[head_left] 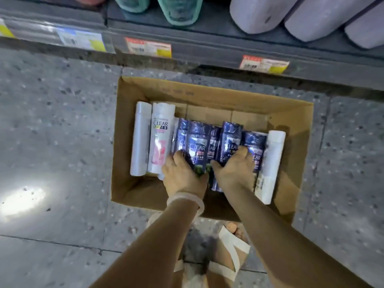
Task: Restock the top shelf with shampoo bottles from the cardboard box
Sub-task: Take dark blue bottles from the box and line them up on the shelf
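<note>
An open cardboard box (207, 94) stands on the floor below me. Several shampoo bottles lie side by side in it: white ones at the left (141, 138) and right (272, 163), a white and pink one (160, 138), and dark blue ones in the middle. My left hand (182, 175) grips the lower end of a dark blue bottle (196, 140). My right hand (232, 169) curls round the neighbouring dark blue bottle (230, 136). Both bottles still lie among the others in the box.
A low shelf edge (187, 44) with price labels runs along the top, holding teal baskets (178, 9) and pale lilac containers (311, 17). Speckled floor tiles (52, 132) surround the box. My sandalled foot (230, 246) stands just behind it.
</note>
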Motion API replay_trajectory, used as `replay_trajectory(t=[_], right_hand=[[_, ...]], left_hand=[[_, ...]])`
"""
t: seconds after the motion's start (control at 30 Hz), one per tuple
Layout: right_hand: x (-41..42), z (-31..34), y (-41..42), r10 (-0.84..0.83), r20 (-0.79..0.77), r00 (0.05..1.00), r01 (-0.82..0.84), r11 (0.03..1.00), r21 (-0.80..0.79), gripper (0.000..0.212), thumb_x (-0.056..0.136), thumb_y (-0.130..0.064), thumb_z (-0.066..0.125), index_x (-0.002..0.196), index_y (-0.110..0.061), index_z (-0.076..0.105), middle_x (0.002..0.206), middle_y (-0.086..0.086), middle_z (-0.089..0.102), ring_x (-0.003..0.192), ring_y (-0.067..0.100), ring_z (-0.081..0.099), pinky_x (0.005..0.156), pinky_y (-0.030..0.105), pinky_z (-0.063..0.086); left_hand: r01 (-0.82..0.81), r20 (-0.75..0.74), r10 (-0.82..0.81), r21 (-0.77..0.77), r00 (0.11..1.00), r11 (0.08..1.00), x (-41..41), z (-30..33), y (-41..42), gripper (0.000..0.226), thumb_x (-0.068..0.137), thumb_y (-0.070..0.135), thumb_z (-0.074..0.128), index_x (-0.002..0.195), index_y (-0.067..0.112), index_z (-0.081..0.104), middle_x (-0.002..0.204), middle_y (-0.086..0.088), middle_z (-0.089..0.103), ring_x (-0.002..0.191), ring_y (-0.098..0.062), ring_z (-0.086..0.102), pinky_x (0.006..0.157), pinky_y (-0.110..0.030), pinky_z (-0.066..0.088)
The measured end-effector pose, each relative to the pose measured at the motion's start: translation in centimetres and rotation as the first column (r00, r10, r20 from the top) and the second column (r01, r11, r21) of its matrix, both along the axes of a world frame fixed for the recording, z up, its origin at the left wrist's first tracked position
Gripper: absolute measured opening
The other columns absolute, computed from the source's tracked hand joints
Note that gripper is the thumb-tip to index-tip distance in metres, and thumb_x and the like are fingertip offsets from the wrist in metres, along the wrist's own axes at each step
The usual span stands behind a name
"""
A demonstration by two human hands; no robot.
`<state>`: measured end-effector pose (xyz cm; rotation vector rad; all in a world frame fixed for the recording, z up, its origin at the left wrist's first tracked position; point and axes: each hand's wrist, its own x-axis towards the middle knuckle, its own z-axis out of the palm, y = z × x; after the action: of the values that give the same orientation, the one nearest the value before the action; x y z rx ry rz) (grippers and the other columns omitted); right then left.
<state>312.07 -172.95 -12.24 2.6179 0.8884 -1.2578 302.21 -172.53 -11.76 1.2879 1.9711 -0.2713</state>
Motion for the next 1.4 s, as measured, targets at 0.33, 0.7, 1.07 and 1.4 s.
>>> replay_trajectory(t=[0.33,0.7,1.07,1.4], right_hand=[[0.0,-0.9,1.5,-0.121,0.056,0.991,0.126,0.988,-0.084,0.072,0.071,-0.039,0.074,0.126,-0.004,0.041,0.132,0.015,0.040,0.121,0.032,0.043,0.084,0.038,0.046],[1.2,5.0,2.0,-0.307,-0.415,0.856,0.419,0.883,0.213,0.058,0.073,-0.011,0.072,0.113,-0.016,0.030,0.085,-0.009,0.054,0.070,0.000,0.052,0.068,0.025,0.040],[5.7,28.0,3.6,-0.326,-0.416,0.849,0.524,0.622,0.581,0.043,0.056,-0.021,0.074,0.084,-0.037,0.045,0.090,0.008,0.062,0.079,0.021,0.063,0.071,0.041,0.054],[10.4,56.2,3.1,-0.275,-0.371,0.887,0.454,0.374,0.808,0.042,0.073,-0.008,0.074,0.103,-0.015,0.046,0.092,0.006,0.059,0.077,0.017,0.056,0.063,0.020,0.043]], left_hand=[[-0.176,0.048,0.184,-0.132,0.982,0.976,0.5,-0.7,0.6,0.060,0.068,0.032,0.076,0.112,0.005,0.046,0.121,-0.012,0.045,0.114,-0.032,0.044,0.097,-0.039,0.039],[-0.354,0.399,0.345,-0.053,0.850,0.934,-0.4,5.8,3.8,0.049,0.076,0.007,0.070,0.103,0.018,0.031,0.073,0.011,0.048,0.060,-0.006,0.052,0.046,-0.015,0.043],[-0.268,0.628,0.131,0.128,0.767,0.955,4.6,27.8,5.8,0.047,0.069,0.007,0.076,0.091,0.028,0.041,0.091,-0.011,0.065,0.073,-0.026,0.061,0.067,-0.044,0.053],[-0.136,0.736,-0.245,0.416,0.631,0.899,8.7,56.7,8.1,0.051,0.076,0.009,0.071,0.118,0.013,0.043,0.097,-0.001,0.061,0.087,-0.022,0.061,0.076,-0.031,0.049]])
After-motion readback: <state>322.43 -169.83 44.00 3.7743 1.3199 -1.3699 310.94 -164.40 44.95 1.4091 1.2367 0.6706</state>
